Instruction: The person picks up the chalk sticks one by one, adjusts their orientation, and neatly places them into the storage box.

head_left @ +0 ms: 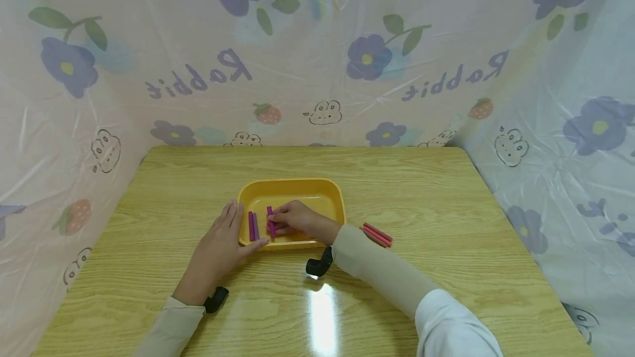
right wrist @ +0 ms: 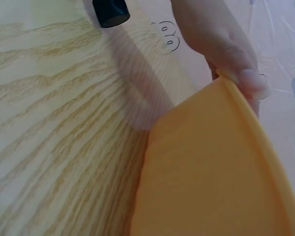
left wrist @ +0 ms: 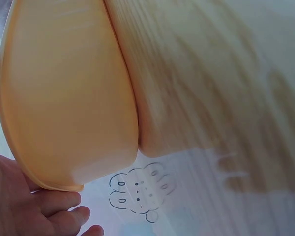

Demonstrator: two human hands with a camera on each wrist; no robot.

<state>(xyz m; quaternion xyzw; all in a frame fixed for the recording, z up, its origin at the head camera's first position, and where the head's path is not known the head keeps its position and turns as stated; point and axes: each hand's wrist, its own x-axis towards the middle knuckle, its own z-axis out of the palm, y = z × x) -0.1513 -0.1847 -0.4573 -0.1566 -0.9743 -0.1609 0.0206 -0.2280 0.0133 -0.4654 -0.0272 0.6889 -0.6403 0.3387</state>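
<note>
A yellow tray [head_left: 297, 183] lies on the table, its near wall [right wrist: 201, 157] filling much of the right wrist view. My left hand [head_left: 220, 238] rests against its left side, fingers along the rim and thumb stretched across the front left corner. In the left wrist view, loosely bent fingers [left wrist: 59, 211] lie beside the rim. Reaching into the tray, my right hand [head_left: 297, 219] pinches a slim magenta stick [head_left: 270, 222] between thumb and fingers. Left of it, a dark magenta stick [head_left: 251, 226] and a purple stick [head_left: 256, 226] lie side by side inside.
Several reddish sticks [head_left: 377, 234] lie together on the wooden table [head_left: 421, 191], right of the tray and near my right sleeve. Black wrist cameras [head_left: 319, 262] are strapped to both wrists. A patterned curtain [head_left: 317, 70] encloses the table at the back and sides.
</note>
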